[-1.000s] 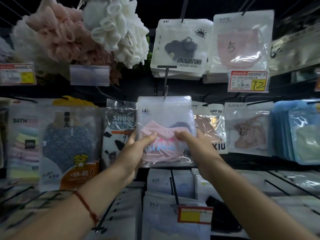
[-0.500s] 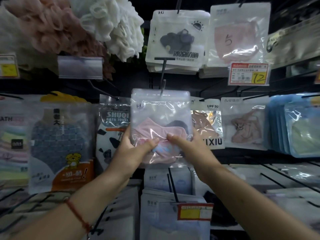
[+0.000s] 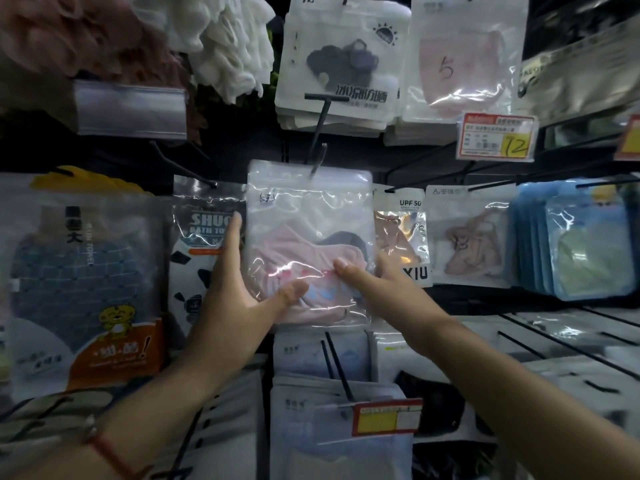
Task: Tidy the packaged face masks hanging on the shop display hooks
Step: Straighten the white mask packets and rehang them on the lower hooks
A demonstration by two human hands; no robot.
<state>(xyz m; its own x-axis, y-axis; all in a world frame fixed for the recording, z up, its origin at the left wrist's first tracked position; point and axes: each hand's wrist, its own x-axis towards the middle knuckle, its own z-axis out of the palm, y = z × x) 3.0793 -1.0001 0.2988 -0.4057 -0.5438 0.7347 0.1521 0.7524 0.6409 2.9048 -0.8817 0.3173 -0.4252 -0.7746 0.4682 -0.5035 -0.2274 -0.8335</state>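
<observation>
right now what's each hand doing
left hand: holding the clear mask packet, thumb in front.
right hand: holding the same packet, thumb in front.

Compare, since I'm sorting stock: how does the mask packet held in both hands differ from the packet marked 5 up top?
The held packet shows a pink mask over a dark one; the packet marked 5 shows only pink. The held one is gripped by the left hand and right hand; the other hangs untouched with a handwritten 5. Both are clear pouches on hooks.
</observation>
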